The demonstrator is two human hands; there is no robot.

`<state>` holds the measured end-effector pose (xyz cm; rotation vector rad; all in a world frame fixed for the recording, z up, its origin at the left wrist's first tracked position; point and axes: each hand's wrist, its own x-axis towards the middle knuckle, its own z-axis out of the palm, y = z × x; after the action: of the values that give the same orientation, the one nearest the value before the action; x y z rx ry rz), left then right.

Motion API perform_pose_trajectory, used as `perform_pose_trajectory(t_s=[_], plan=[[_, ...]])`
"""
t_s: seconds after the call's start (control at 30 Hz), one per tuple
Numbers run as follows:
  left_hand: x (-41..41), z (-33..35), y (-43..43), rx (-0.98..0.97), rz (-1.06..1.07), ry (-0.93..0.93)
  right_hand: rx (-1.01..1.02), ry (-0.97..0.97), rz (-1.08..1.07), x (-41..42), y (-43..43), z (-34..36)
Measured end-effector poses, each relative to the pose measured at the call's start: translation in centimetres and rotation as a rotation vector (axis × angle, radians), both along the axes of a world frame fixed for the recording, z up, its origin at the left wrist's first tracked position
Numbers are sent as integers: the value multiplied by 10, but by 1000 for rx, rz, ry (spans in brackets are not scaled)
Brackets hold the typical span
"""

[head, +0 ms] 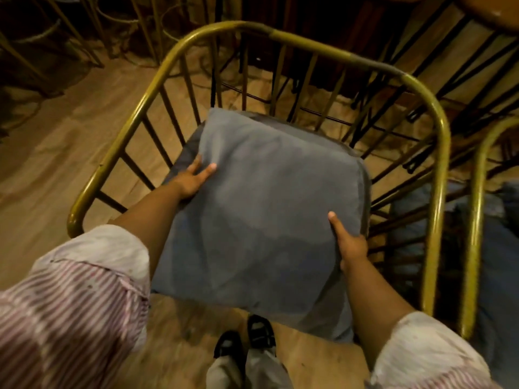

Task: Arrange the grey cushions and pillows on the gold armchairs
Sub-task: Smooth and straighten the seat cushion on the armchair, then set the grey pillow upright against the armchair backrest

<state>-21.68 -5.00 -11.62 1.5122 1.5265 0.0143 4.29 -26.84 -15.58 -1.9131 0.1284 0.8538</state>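
Observation:
A large grey pillow (264, 209) fills the middle of the head view, held over the seat of a gold armchair (140, 108) with a curved tube rail and dark spindles. My left hand (193, 178) grips the pillow's left edge, thumb on top. On the right edge, my right hand (348, 242) holds it the same way. A darker grey seat cushion (186, 153) shows just under the pillow's far left side; most of it is hidden.
A second gold armchair (477, 192) stands close on the right with a grey cushion (500, 248) in it. Dark metal table and stool legs (463, 66) crowd the floor behind. My feet in black shoes (247, 338) stand on wooden floor in front.

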Motion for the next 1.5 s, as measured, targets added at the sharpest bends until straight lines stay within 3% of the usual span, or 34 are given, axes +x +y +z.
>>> perform_pose_trajectory(t_s=[0.1, 0.17, 0.3, 0.37, 0.67, 0.8, 0.9, 1.03, 1.2, 1.5], plan=[[2, -39, -3, -162, -168, 130, -41, 84, 98, -3, -1, -16], [-1, -49, -6, -126, -172, 211, -67, 84, 136, 5, 1, -20], [-15, -54, -14, -174, 200, 4, -38, 77, 260, 24, 10, -20], [-21, -61, -20, -195, 280, -73, -22, 72, 323, 26, 12, -19], [-26, -48, -26, -188, 221, -27, -73, 37, 299, 14, -4, -12], [-30, -57, -32, -248, 163, 65, -104, 53, 313, 7, -7, -18], [-21, -57, -41, -177, 141, 142, -174, 62, 339, -3, -6, -16], [2, -22, -62, -67, 52, 156, -259, -19, 523, -7, -16, 7], [52, 65, -104, -83, -221, 40, -192, -203, 694, -4, -41, 87], [159, 224, -203, 156, -731, -87, -112, -538, 534, 36, -149, 230]])
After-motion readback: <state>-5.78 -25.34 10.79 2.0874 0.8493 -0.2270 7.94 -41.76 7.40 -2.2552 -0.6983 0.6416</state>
